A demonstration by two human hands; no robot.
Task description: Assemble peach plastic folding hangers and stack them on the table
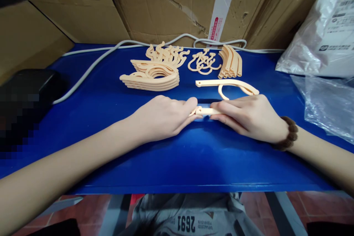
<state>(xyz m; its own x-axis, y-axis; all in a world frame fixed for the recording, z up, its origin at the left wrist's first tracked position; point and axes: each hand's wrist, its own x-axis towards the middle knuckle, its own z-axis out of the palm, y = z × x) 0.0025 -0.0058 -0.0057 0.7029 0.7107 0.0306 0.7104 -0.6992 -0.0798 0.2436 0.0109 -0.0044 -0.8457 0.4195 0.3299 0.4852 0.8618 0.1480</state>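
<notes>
My left hand [168, 116] pinches a small cream plastic end piece, mostly hidden by the thumb and fingers. A straight cream hanger arm [206, 111] meets that piece at a holed joint, and my right hand [243, 116] is closed on its other end. Both hands are held over the blue table, thumbs facing each other. Just beyond my right hand lie a hanger arm [212, 82] and a curved hook [221, 92]. Behind my left hand is a stack of curved hanger arms [152, 81].
Along the back lie wavy plastic pieces [166, 54], loose hooks [203, 62] and a bundle of hanger arms [230, 61]. A white cable [91, 70] runs behind them, against cardboard boxes [166, 7]. Clear plastic bags [312, 48] are on the right, a dark object [30, 96] on the left.
</notes>
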